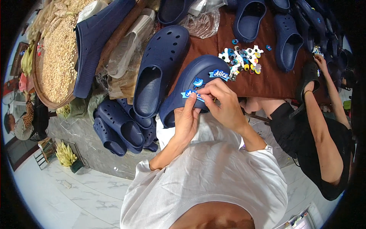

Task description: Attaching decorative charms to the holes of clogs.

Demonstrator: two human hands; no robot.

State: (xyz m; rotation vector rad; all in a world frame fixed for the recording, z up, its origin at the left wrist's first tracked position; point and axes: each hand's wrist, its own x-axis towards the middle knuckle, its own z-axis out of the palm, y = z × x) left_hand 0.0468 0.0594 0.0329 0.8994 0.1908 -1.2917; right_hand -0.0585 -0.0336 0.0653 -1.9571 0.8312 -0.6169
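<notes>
The left hand [187,118] steadies the near edge of a navy clog [190,82] lying at the picture's centre on the brown counter [267,82], its grip pressed against the shoe's rim, while the right hand [223,103] — at 3 o'clock of it — pinches a small blue charm [190,93] against the clog's upper. A heap of loose charms [242,59] lies at 1 o'clock of the clog, and a second navy clog [158,68] sits just beside it at 9 o'clock — another person's arm [318,114] reaches in from 3 o'clock.
</notes>
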